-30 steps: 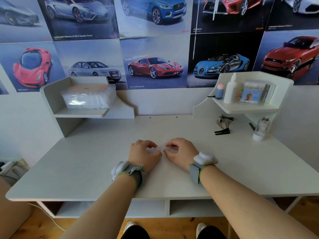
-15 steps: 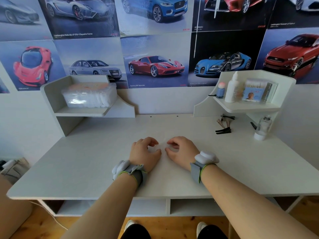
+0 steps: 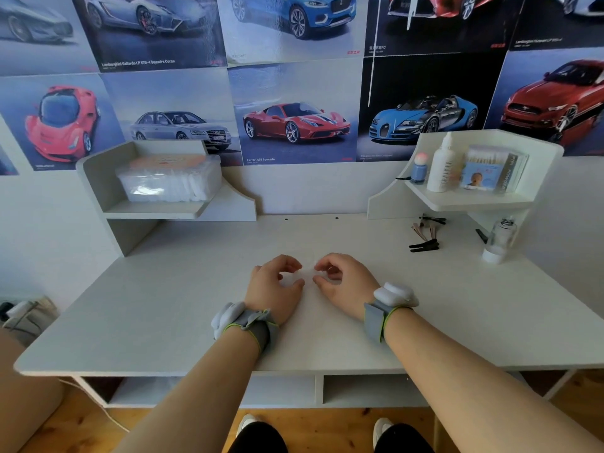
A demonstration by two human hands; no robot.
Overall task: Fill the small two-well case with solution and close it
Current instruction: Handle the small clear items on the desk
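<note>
The small two-well case is pale and almost the colour of the desk. It lies at the desk's middle, between my two hands, and is mostly hidden by my fingers. My left hand curls thumb and forefinger around its left well. Over the right well, my right hand has its thumb and forefinger closed in the same way. A white solution bottle stands upright on the right shelf, well away from both hands.
A clear bottle with a white base stands on the desk at the right, near black hair clips. The right shelf also holds a small blue bottle and a cotton-swab box. A plastic box sits on the left shelf.
Both hands stay at the case. Their fingers have turned and uncurled slightly, so the gaps inside thumb and forefinger show more.
</note>
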